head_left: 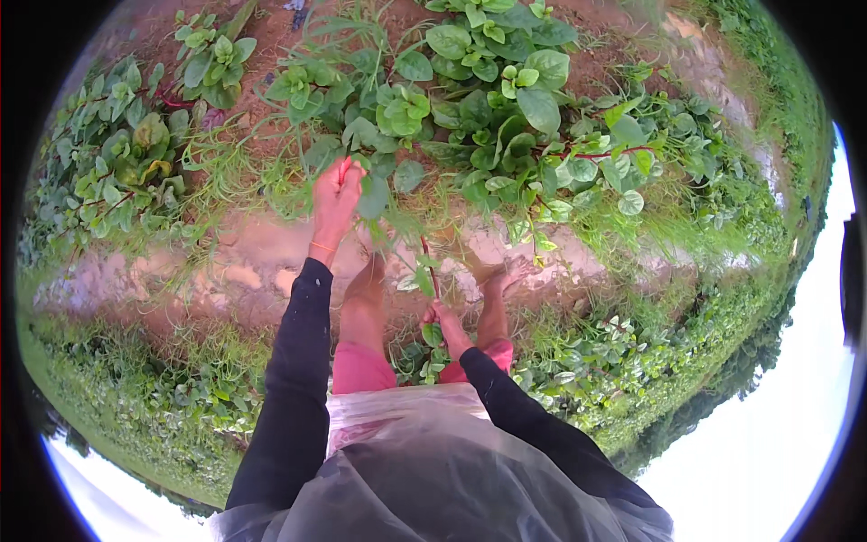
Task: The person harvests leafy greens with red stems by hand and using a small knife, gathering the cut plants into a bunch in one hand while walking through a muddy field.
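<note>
My left hand (336, 200) is closed at the edge of the leafy bed, with a small bright red thing (344, 168) showing at its fingers. Whether that is a stem or a handle I cannot make out. Broad green leaves (373, 194) crowd close beside these fingers. Lower and nearer my body, my right hand (445, 325) is closed round a dark red leafy stem (433, 271). This stem points up and away from the hand, and a few green leaves hang along it and below the fist.
Leafy plants with red stems (524, 99) grow across the far bed, with grass (235, 172) among them. My bare feet stand in a wet, muddy furrow (262, 262). Another row of low plants (181, 370) runs behind it, near me. A clear plastic sheet (433, 470) covers my front.
</note>
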A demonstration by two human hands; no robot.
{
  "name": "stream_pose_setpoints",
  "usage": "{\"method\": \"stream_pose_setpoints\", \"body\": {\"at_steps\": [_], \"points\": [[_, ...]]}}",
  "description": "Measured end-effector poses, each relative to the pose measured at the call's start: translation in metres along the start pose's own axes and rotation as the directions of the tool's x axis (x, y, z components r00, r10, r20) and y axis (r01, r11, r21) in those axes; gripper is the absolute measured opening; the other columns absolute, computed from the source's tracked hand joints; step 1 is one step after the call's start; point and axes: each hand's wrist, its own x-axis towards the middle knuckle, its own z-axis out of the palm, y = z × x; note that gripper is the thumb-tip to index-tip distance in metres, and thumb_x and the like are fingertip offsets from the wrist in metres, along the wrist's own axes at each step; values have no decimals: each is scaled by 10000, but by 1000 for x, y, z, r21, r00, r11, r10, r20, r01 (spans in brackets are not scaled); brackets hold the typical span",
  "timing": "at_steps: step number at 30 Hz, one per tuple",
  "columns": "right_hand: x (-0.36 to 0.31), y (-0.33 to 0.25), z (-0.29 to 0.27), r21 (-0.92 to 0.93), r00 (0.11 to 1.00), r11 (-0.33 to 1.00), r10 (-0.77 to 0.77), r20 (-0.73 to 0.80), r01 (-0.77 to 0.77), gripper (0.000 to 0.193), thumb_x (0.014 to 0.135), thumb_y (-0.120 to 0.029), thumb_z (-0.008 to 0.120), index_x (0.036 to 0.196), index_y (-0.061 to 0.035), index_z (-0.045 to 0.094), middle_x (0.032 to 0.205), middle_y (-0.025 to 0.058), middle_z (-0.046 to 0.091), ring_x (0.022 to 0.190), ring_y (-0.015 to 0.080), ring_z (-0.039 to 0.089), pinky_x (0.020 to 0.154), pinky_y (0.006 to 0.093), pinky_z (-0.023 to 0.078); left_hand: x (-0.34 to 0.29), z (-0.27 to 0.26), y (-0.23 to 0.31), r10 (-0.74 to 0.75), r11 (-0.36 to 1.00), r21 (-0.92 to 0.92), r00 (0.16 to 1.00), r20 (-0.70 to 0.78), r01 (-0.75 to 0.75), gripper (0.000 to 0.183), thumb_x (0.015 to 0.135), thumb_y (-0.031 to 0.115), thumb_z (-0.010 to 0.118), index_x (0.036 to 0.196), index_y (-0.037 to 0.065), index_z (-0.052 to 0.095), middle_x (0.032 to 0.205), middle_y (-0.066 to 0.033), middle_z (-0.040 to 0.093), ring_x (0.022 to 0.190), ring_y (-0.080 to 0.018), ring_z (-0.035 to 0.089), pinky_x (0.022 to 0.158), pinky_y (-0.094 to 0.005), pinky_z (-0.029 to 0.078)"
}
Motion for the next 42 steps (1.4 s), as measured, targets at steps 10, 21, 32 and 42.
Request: {"method": "stream_pose_setpoints", "body": {"at_steps": [10,21,32,42], "points": [[21,83,-149,673,1000,739,-16,-2,13,351,966,-451,463,792,-156,538,708,-9,579,524,146,547,370,278,328,-104,179,-25,133,870,401,921,367,-285,195,915,210,566,884,18,560,623,-109,499,542,-198,470,526,-344,396],[145,-18,-328,636,966,734,-247,-75,237,277,971,-358,479,985,-130,636,797,-23,621,693,107,581,524,284,425,-148,383,-99,-27,760,472,703,711,-448,330,892,277,579,1127,45,587,941,-192,677,822,-377,666,706,-413,524],[82,-34,-373,763,871,623,-459,175,174,273,967,-391,484,936,-123,524,741,-24,515,625,119,451,574,273,409,-193,417,-77,-78,832,455,746,661,-316,216,911,205,544,991,4,540,776,-175,620,608,-272,580,580,-398,447],[27,-41,-498,848,739,528,-590,325,49,273,983,-357,405,813,-149,452,592,-53,356,541,111,360,512,275,340,-78,520,-4,361,931,-24,911,202,-363,170,1010,214,452,992,63,529,689,-13,547,495,-58,430,435,-237,352]]}}
